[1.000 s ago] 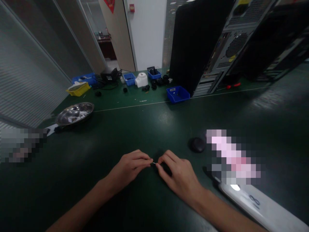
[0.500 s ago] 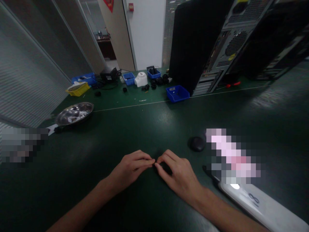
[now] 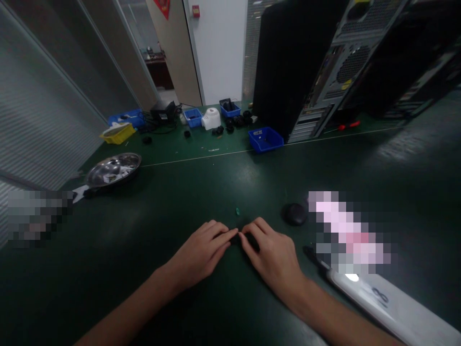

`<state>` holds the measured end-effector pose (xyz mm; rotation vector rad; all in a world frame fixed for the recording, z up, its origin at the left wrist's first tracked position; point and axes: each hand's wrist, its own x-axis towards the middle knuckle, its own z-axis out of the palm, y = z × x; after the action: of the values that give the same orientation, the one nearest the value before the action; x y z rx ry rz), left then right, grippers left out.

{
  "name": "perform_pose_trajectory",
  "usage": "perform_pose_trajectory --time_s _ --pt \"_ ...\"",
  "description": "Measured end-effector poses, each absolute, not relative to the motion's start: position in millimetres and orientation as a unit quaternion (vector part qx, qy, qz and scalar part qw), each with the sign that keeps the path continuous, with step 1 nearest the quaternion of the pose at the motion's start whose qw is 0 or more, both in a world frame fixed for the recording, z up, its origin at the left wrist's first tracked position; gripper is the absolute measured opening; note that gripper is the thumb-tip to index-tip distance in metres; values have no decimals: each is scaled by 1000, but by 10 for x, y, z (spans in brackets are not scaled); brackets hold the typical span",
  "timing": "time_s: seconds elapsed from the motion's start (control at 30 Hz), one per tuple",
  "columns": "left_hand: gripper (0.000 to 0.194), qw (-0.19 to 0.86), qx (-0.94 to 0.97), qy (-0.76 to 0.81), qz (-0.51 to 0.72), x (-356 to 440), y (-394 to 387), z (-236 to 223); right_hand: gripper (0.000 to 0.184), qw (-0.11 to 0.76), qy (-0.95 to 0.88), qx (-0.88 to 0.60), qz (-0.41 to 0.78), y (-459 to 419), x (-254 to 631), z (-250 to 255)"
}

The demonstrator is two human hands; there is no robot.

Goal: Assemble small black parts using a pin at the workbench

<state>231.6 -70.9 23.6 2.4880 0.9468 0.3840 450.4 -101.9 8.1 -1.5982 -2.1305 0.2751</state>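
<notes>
My left hand point(image 3: 205, 250) and my right hand point(image 3: 274, 250) meet fingertip to fingertip low over the green tabletop point(image 3: 154, 269). Both are closed in a pinch, with a small dark thing mostly hidden by the fingers; its kind cannot be made out. Just beyond the fingertips lies a tiny green piece point(image 3: 237, 211). A rounded black object, like a computer mouse point(image 3: 295, 214), rests to the right of my right hand.
A white device marked 18 point(image 3: 392, 302) lies at the right, beside a pixelated patch. Farther back are a blue bin point(image 3: 265, 140), a metal bowl point(image 3: 114, 169), a yellow tray point(image 3: 118, 134), a white plastic housing point(image 3: 211, 118) and a tall black computer case point(image 3: 284, 67).
Both hands have shifted slightly to the right and away from me, still pinched together. The tiny green piece now shows beyond the fingertips; it was not visible before.
</notes>
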Motion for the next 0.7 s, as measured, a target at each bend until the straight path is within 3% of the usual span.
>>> perform_pose_trajectory --time_s 0.43,0.7 --pt "33 166 884 399 179 2077 -318 188 19 200 -785 -577 98 -1046 4483 123" --pt "33 161 909 348 161 2557 321 286 16 209 -786 -570 117 -1068 4491 100"
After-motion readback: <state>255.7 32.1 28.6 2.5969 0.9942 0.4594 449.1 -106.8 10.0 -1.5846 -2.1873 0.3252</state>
